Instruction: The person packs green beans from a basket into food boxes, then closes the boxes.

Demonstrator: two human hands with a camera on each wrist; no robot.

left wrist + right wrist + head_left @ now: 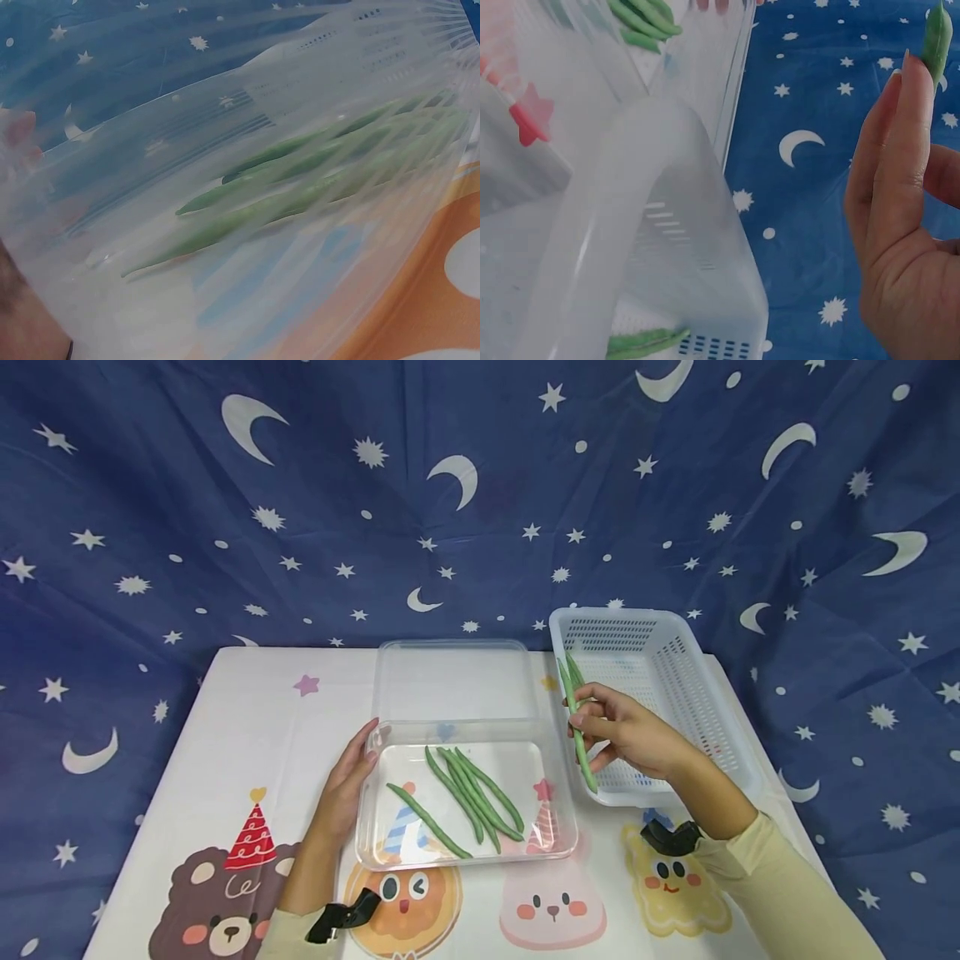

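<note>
Bean (pixel 582 758) | right hand (pixel 630 732) pinches it | left hand (pixel 347 783) touches clear container (pixel 487 732)

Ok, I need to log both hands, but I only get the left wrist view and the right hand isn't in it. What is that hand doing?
Observer: The right hand pinches a green bean.
Operator: By its end or its middle?
Observer: The head view shows the fingers near its middle, with the bean sticking out above and below them.
Operator: Anything lying in the basket?
Observer: Yes, the right wrist view shows another bean lying inside it.
</note>
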